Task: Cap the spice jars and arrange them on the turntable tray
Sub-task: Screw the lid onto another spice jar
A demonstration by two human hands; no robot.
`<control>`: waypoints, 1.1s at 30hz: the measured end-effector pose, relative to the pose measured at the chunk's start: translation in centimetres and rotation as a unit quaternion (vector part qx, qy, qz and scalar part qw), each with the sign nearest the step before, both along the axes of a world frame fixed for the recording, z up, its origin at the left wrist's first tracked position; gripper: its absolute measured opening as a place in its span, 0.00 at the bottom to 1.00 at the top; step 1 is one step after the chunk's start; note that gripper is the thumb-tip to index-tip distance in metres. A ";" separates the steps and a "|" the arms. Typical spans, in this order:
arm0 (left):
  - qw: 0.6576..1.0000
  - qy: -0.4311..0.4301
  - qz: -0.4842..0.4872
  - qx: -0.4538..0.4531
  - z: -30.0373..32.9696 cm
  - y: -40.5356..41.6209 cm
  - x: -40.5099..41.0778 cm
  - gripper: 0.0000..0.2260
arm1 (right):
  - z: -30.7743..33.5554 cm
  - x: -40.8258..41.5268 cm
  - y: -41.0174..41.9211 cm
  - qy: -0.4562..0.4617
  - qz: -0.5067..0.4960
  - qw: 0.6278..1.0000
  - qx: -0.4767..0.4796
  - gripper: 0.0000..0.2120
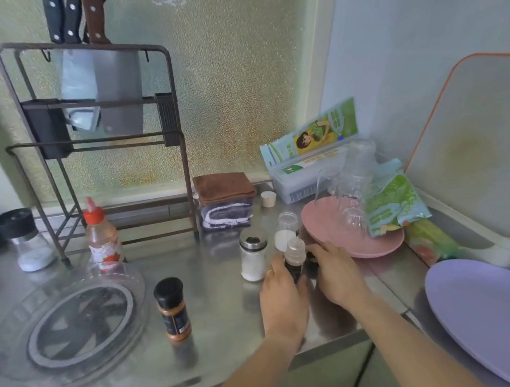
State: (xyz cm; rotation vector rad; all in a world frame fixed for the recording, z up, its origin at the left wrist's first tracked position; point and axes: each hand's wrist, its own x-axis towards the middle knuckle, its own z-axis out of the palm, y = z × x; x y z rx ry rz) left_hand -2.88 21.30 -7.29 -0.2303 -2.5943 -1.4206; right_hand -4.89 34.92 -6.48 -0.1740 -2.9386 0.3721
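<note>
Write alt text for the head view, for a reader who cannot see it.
Both hands meet at a small dark jar on a steel counter: the left hand grips it, the right hand reaches in beside it. A clear turntable tray lies empty at left, with a capped orange spice jar standing between.

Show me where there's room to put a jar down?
Bare counter lies between the brown spice jar and the left hand; the turntable tray is empty too. It is crowded around the pink plate, where the right hand is.
</note>
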 end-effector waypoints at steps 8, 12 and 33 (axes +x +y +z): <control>0.997 0.075 -0.005 0.034 0.0 -4.5 3.2 0.15 | 4.2 4.2 -1.8 0.128 -0.050 0.949 -0.284 0.19; 0.993 0.083 -0.007 0.081 0.8 -8.6 6.7 0.15 | 8.3 8.3 -5.7 0.145 0.034 0.874 -0.462 0.18; 0.788 -0.177 -0.094 0.582 8.1 -21.6 15.0 0.22 | 18.9 14.7 -16.4 -0.045 0.301 0.916 -0.262 0.19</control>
